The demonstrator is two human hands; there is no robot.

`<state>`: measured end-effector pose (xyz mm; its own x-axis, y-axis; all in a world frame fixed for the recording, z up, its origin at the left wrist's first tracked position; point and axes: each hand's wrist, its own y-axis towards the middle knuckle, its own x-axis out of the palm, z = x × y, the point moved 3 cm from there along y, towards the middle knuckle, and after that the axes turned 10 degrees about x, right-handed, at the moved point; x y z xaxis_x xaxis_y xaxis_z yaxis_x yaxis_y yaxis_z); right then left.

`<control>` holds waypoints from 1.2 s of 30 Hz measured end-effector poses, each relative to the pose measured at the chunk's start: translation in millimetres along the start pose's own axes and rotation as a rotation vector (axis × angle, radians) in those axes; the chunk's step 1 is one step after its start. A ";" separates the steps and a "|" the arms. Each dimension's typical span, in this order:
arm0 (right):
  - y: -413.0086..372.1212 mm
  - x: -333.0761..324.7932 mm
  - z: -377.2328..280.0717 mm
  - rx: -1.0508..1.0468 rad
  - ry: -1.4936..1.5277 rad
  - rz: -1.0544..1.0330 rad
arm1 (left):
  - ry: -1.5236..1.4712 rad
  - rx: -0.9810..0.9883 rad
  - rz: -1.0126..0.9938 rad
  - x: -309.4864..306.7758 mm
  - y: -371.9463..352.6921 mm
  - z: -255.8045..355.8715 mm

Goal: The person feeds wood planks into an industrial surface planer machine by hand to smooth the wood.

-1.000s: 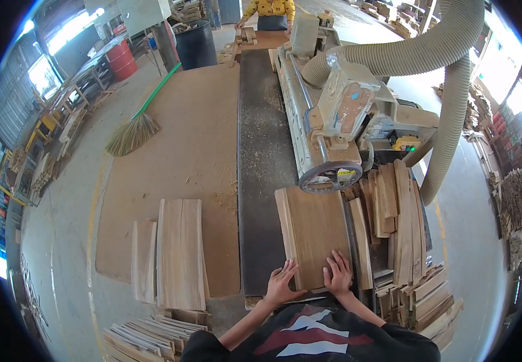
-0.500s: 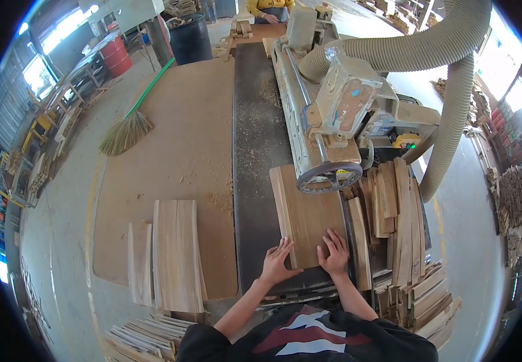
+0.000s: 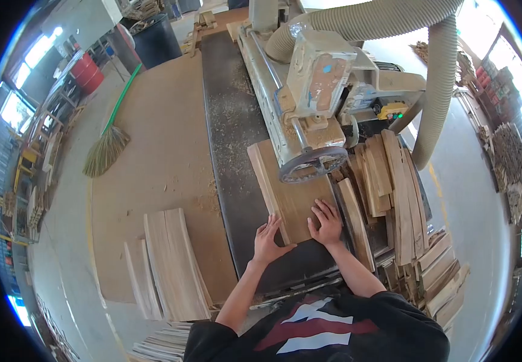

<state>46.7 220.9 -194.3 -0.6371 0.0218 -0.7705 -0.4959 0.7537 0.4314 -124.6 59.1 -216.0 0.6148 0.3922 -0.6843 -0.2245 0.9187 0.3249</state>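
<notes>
A wide wooden board (image 3: 297,202) lies on the dark machine bed (image 3: 234,175), its far end beside and partly below the handwheel (image 3: 313,165). At the board's near left corner is my left hand (image 3: 267,240), thumb spread along the near edge and fingers against the left side. My right hand (image 3: 326,223) rests flat on the board's near right part with its fingers apart. A narrower strip (image 3: 262,178) runs along the board's left side.
Left of the bed, a brown tabletop (image 3: 164,139) bears a green-handled broom (image 3: 109,148) and several boards (image 3: 173,259). More wood strips (image 3: 396,199) are stacked at the right. A thick ribbed hose (image 3: 439,90) curves down beside the machine (image 3: 321,78).
The view has shifted and turned slightly. My right hand has moved a little farther onto the board. The person in yellow at the far end is no longer visible.
</notes>
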 end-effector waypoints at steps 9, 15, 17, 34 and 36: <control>-8.0 -2.2 2.5 0.060 0.144 0.078 | 0.058 0.042 0.058 0.6 -2.9 7.4; -6.8 -17.8 -2.9 0.053 0.299 0.156 | 0.056 0.053 0.055 -1.1 -2.9 5.3; -24.9 -18.7 14.9 0.332 0.303 -0.004 | 0.058 0.041 0.068 -1.3 -3.1 6.6; -75.0 4.6 46.9 1.453 1.077 -0.349 | 0.008 0.001 0.150 3.9 1.9 1.1; -65.1 6.7 46.4 1.511 1.053 -0.312 | -0.215 -0.144 0.289 14.6 -7.4 -0.8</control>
<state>102.1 202.5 -249.4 -0.9866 -0.1332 0.0942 -0.1515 0.5335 -0.8321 -114.5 58.0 -229.0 0.6515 0.6315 -0.4205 -0.5061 0.7747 0.3791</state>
